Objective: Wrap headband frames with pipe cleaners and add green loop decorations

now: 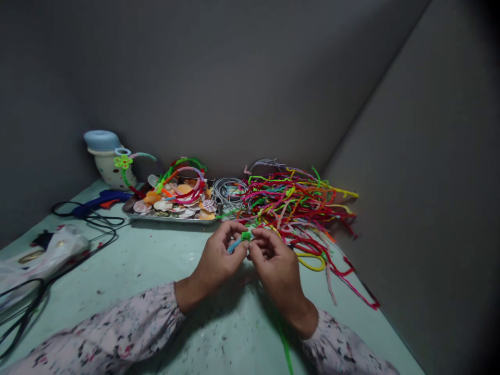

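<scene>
Over the middle of the table, my left hand (219,256) and my right hand (278,264) meet fingertip to fingertip. Between them is a small bunched piece of green pipe cleaner (246,236), pinched by both hands. A blue fuzzy length (233,246) runs from it along the left fingers. The right fingers are curled, partly hiding the green piece. Below my right wrist a bright green strand (285,344) trails down over the table; where its upper end goes is hidden. Just beyond the hands lies a heap of coloured pipe cleaners (291,195).
A metal tray (175,220) holds shells and fuzzy-wrapped hoops. Beside it lie thin grey hoops (228,192). At left are a lidded bottle (113,166), a blue glue gun (103,200), a black cord (84,255) and a plastic bag (64,247). A yellow loop (312,262) lies right of the hands.
</scene>
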Demonstrator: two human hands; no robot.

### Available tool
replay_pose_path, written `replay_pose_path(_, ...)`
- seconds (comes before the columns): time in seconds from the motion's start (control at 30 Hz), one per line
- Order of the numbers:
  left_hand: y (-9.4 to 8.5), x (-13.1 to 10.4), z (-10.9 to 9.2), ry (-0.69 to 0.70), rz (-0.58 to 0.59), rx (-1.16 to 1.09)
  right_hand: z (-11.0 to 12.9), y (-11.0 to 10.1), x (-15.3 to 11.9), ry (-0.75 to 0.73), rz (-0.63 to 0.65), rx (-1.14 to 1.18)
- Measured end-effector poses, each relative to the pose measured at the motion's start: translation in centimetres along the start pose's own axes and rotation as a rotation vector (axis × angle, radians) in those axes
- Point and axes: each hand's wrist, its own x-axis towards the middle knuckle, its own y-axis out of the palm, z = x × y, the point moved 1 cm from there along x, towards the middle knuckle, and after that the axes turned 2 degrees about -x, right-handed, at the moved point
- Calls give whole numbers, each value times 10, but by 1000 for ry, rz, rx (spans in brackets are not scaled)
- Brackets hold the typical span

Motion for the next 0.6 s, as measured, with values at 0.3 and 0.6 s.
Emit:
replay_pose_path(0.3,-1,1,0,-44,-6,18,3,-4,3,-31,44,-66)
replay_pose_path(0.6,0,4,3,0,-24,121,4,-4,3,-74,22,-133)
